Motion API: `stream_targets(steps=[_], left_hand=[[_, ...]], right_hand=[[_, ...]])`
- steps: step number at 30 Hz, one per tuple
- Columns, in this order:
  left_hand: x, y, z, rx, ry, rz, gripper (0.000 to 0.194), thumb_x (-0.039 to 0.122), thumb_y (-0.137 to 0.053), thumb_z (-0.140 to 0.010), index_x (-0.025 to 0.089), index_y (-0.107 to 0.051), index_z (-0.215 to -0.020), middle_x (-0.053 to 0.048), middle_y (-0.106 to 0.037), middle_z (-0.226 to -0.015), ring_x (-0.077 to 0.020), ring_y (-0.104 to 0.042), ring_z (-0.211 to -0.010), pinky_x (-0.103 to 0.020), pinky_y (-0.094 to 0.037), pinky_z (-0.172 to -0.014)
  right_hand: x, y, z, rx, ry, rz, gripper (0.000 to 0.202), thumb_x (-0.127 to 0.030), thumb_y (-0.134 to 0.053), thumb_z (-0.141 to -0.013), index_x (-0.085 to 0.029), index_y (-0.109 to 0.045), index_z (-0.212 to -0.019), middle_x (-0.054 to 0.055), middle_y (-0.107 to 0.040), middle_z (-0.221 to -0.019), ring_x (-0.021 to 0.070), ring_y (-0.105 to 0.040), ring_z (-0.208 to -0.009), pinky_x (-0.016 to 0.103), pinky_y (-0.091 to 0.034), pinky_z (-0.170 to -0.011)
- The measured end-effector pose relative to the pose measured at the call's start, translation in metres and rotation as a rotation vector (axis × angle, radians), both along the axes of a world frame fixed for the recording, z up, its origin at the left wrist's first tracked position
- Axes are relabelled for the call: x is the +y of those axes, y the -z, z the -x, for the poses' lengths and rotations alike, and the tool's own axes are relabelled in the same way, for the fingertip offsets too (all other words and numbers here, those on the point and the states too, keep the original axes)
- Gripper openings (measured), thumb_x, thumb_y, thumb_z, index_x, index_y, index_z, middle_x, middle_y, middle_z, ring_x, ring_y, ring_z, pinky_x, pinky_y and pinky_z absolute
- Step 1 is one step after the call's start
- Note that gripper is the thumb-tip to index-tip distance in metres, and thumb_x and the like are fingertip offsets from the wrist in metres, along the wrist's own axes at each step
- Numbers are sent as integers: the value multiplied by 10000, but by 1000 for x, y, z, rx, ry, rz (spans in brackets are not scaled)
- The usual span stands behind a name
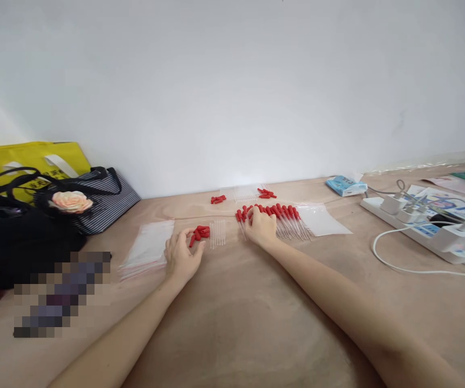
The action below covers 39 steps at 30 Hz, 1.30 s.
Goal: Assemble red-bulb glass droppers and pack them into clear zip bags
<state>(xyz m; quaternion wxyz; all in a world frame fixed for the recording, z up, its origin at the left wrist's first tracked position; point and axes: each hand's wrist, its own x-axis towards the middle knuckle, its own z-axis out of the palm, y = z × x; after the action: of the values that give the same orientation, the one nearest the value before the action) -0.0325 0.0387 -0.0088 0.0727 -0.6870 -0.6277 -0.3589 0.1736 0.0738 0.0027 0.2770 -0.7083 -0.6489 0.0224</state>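
My left hand (184, 254) rests on the table, its fingers curved and thumb apart around a small pile of red rubber bulbs (201, 233). Just right of that pile lies a short row of thin clear tubes (217, 234). My right hand (261, 227) is closed at the left end of a row of red-bulbed droppers (287, 218), fingers bent down onto one of them; the fingertips are partly hidden. The droppers lie side by side, bulbs toward the wall. Beneath the row's right end is a white plastic bag (325, 220).
Clear bags (149, 248) are stacked on the left. More red bulbs (218, 199) and clear tubes (245, 193) lie near the wall. A tissue pack (346, 186) and a corded power strip (418, 229) are on the right. Bags, including a striped bag (111, 199), stand left.
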Motion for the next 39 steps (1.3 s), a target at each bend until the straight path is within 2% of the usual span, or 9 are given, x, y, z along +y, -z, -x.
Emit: stream_targets(steps=[3, 9, 16, 21, 24, 30, 36, 39], left_hand=[[7, 4, 7, 3, -55, 40, 362, 304, -597, -657, 188, -522, -991, -80, -565, -921, -275, -502, -907, -411, -399, -793], [12, 8, 10, 22, 4, 82, 343, 308, -585, -686, 186, -547, -1004, -84, -537, -843, -283, -489, -870, -422, -399, -769], [21, 3, 5, 138, 14, -53, 207, 307, -559, -737, 196, -626, -898, -93, -526, -961, -279, -464, -919, -401, -395, -784], [29, 0, -2, 187, 14, -77, 155, 284, -555, -745, 186, -644, -824, -88, -548, -927, -280, -469, -910, -401, -398, -776], [30, -1, -4, 168, 64, -130, 131, 257, -518, -768, 184, -627, -771, -80, -558, -888, -262, -485, -888, -391, -401, -780], [21, -2, -8, 23, 246, -258, 144, 244, -389, -841, 166, -507, -866, -84, -586, -853, -223, -537, -855, -367, -431, -774], [12, 3, -15, -209, 446, -156, 122, 225, -340, -871, 182, -415, -956, -51, -618, -879, -140, -602, -724, -302, -486, -694], [10, 2, -16, -234, 455, -163, 129, 216, -336, -870, 177, -433, -947, -45, -602, -843, -143, -598, -755, -304, -487, -711]], right_hand=[[2, 4, 3, -58, -11, 28, 182, -218, -400, -775, -166, -506, -913, 67, -640, -798, 196, -562, -810, 322, -219, -716], [3, 9, -1, -101, -31, 36, 192, -267, -407, -773, -171, -555, -848, 68, -639, -780, 200, -556, -809, 342, -209, -745], [-3, 5, 11, -107, -109, -64, 213, -288, -415, -772, -180, -593, -814, 62, -644, -797, 191, -545, -804, 348, -206, -759], [-5, 0, 34, -134, -162, 22, 280, -341, -408, -782, -171, -630, -765, 84, -650, -776, 202, -555, -775, 363, -216, -755], [-2, 0, 45, -130, -141, 114, 306, -363, -407, -784, -161, -636, -781, 92, -650, -754, 201, -568, -748, 372, -219, -772], [0, 1, 51, -137, -122, 158, 293, -320, -394, -781, -154, -634, -799, 101, -656, -789, 203, -584, -764, 382, -219, -793], [-2, -4, 51, -210, -144, 212, 270, -278, -419, -780, -139, -650, -791, 134, -659, -805, 211, -595, -734, 407, -221, -803], [-3, -7, 53, -238, -174, 219, 247, -218, -427, -780, -144, -662, -771, 131, -666, -798, 219, -600, -733, 421, -213, -814]])
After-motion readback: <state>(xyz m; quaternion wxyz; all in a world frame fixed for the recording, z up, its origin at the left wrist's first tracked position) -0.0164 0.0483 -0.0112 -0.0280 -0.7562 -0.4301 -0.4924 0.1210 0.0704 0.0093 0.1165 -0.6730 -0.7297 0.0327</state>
